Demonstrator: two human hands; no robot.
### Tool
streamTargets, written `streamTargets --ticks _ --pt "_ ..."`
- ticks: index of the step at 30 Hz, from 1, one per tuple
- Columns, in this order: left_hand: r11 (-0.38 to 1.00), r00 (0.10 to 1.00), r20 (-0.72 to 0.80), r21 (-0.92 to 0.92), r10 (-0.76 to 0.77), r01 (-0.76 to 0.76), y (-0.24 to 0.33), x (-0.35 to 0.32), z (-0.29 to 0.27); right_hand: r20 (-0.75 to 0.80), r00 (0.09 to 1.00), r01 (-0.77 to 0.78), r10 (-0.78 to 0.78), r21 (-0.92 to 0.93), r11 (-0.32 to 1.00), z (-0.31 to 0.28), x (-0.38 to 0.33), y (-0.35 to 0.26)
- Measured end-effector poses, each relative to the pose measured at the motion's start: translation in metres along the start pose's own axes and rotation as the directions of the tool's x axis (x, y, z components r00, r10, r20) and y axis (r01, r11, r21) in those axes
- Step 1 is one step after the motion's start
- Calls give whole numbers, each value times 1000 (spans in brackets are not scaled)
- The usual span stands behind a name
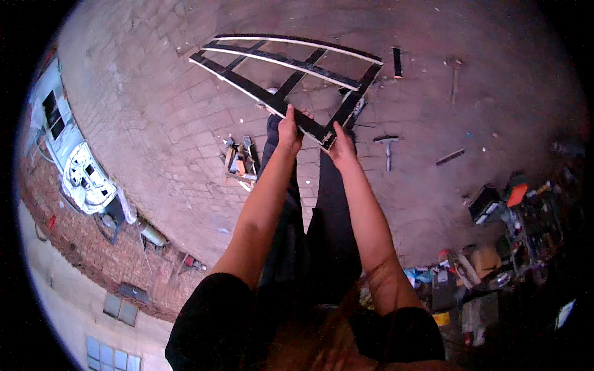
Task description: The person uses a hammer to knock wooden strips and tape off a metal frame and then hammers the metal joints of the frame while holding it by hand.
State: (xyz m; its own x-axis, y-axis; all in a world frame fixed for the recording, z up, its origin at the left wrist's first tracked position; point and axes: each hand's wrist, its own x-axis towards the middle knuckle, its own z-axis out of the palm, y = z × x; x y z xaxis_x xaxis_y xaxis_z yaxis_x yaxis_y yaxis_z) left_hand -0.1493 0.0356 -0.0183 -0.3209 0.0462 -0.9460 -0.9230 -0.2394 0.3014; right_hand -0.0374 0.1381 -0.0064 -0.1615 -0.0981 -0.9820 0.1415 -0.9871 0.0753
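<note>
Out in front of me I hold a wooden frame [301, 60] with black faces, pale edges, a middle bar and crosspieces. My left hand [289, 131] is closed round its near long rail, thumb on top. At the near right corner, my right hand [342, 147] grips the same frame, its thumb also on the upper side. The fingers of both hands are partly hidden beneath the wood. The frame's far left end reaches away from me over the paved floor.
A hammer [388, 148] lies right of my legs. Short black strips [397, 63] and a long thin tool [455, 80] lie farther off. Left of my legs stands a box of wood pieces [240, 159]. Cluttered shelving [526, 222] is at right, a white panel [88, 178] at left.
</note>
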Motion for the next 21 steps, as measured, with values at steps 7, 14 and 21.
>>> streamTargets --ticks 7,14,21 --pt "991 999 -21 -128 -34 31 -7 -8 9 -98 995 -2 -19 -214 977 2 -10 -19" --pt "968 993 107 -243 -39 64 -23 -6 25 2 986 147 -169 -509 848 -3 -6 -50" --pt "953 988 154 -296 -18 63 -40 12 34 6 948 280 -319 -493 824 -11 19 -59"
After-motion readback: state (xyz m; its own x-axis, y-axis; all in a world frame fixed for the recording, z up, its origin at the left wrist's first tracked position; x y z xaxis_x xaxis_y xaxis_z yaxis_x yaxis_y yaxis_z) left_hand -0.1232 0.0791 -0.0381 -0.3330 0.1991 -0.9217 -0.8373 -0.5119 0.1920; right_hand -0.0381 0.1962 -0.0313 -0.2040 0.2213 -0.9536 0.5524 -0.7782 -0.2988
